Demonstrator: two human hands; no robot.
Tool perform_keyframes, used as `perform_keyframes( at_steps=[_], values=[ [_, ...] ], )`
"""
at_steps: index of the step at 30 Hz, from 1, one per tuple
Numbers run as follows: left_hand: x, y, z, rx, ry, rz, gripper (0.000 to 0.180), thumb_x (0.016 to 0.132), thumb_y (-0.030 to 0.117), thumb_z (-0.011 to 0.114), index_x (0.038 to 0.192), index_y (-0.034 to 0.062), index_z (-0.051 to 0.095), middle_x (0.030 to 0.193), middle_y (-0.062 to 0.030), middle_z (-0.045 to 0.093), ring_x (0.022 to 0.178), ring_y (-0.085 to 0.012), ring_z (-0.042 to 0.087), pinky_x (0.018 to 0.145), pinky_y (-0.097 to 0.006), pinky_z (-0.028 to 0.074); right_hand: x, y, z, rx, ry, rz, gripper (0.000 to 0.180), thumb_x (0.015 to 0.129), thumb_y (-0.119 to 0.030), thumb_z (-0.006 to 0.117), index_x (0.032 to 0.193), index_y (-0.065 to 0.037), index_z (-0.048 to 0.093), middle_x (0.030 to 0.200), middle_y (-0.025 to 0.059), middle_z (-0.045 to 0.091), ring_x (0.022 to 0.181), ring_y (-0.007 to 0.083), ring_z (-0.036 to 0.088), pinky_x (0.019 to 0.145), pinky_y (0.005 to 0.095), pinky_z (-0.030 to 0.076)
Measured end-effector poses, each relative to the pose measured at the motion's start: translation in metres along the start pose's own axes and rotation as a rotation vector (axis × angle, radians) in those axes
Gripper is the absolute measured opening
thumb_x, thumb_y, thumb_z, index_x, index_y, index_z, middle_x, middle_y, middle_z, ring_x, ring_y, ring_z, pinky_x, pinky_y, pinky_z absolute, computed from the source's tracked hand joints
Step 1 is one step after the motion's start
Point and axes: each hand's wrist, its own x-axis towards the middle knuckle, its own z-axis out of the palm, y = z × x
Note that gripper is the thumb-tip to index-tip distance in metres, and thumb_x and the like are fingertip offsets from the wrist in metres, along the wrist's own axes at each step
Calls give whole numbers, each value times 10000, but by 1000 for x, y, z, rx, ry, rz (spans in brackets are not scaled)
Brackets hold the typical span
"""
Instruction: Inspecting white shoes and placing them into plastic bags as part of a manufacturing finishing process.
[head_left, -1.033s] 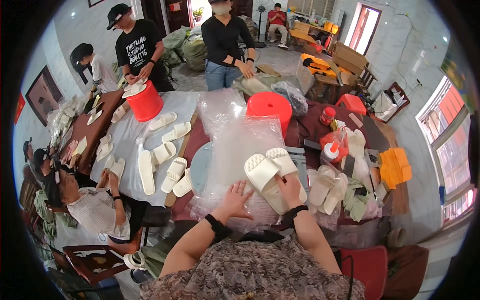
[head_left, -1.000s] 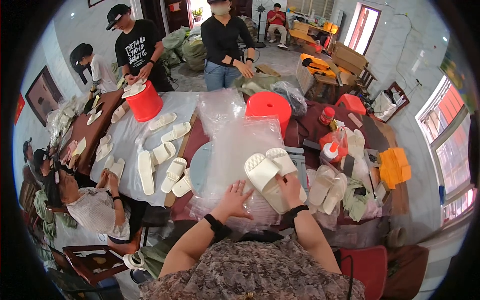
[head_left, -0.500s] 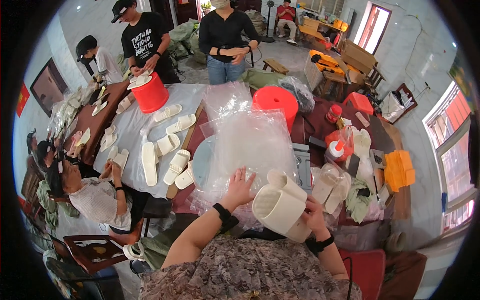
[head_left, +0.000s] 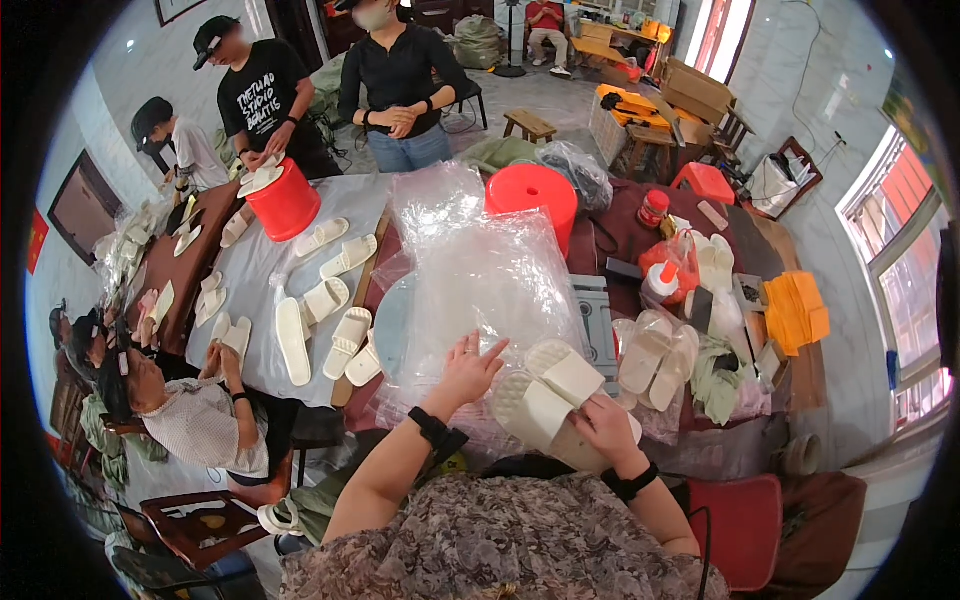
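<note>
My right hand (head_left: 606,432) grips a pair of cream-white slide slippers (head_left: 527,412) in front of my body. The slippers lie tilted with their quilted straps and toe ends toward the table, and part of their soles is hidden by my hand. A stack of clear plastic bags (head_left: 495,275) covers the middle of the table. Over the near edge of that stack rests my left hand (head_left: 466,372), fingers stretched out and apart, left of the slippers. Whether it pinches any film is not visible; nothing shows in it.
Bagged slippers (head_left: 655,362), a white bottle with a red cap (head_left: 660,282) and orange folded packaging (head_left: 797,312) lie to the right. A red stool (head_left: 530,200) stands behind the bags. Loose slippers (head_left: 310,312) line the left table, where a co-worker (head_left: 205,420) sits.
The slippers have turned in my right hand, so both straps now show side by side and the pair lies lower. My left hand stays over the bags. The view has shifted slightly.
</note>
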Motion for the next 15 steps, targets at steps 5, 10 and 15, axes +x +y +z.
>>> perform_keyframes(
  at_steps=[5, 10, 15],
  values=[
    [-13, 1, -14, 183, 209, 261, 470, 978, 339, 509, 1444, 301, 458, 1551, -179, 310, 1412, -422, 281, 1102, -540, 305, 12, -17, 4, -131, 9, 6, 181, 843, -195, 664, 870, -22, 617, 899, 116, 620, 856, 336, 597, 733, 433, 495],
    [-19, 10, -35, 151, 226, 390, 486, 979, 291, 505, 1453, 203, 449, 1562, -124, 311, 1438, -387, 256, 1121, -512, 306, 21, -18, 16, -264, 125, 68, 167, 822, -183, 673, 853, -29, 616, 865, 115, 609, 833, 325, 594, 700, 435, 489],
    [-25, 17, -40, -19, 178, 404, 518, 985, 251, 489, 1489, 192, 390, 1571, -152, 283, 1437, -403, 256, 1135, -480, 302, 34, -23, 25, -208, 162, 81, 172, 811, -169, 683, 871, -22, 616, 870, 123, 607, 846, 342, 593, 702, 440, 486]
  ],
)
